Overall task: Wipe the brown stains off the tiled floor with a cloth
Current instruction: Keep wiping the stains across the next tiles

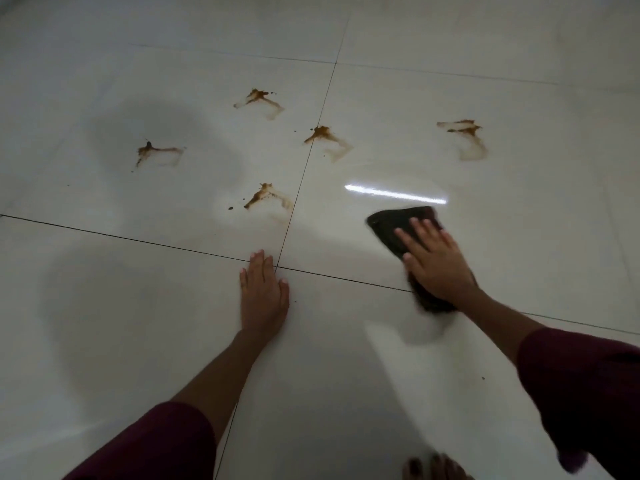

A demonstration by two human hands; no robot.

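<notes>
Several brown stains mark the white tiled floor [138, 306]: one at the far left [152, 152], one at the top middle [258, 98], one on the grout line [323, 134], one at the right [464, 128], and the nearest [263, 195]. My right hand [436, 263] presses flat on a dark cloth [398, 225], which lies on the floor below the right stain and right of the nearest one. My left hand [265, 292] rests flat on the floor at the tile joint, fingers together, holding nothing.
A bright strip of reflected light [394, 194] lies just beyond the cloth. My toes [433, 467] show at the bottom edge. Dark grout lines cross under my left hand. Dark red sleeves cover both forearms.
</notes>
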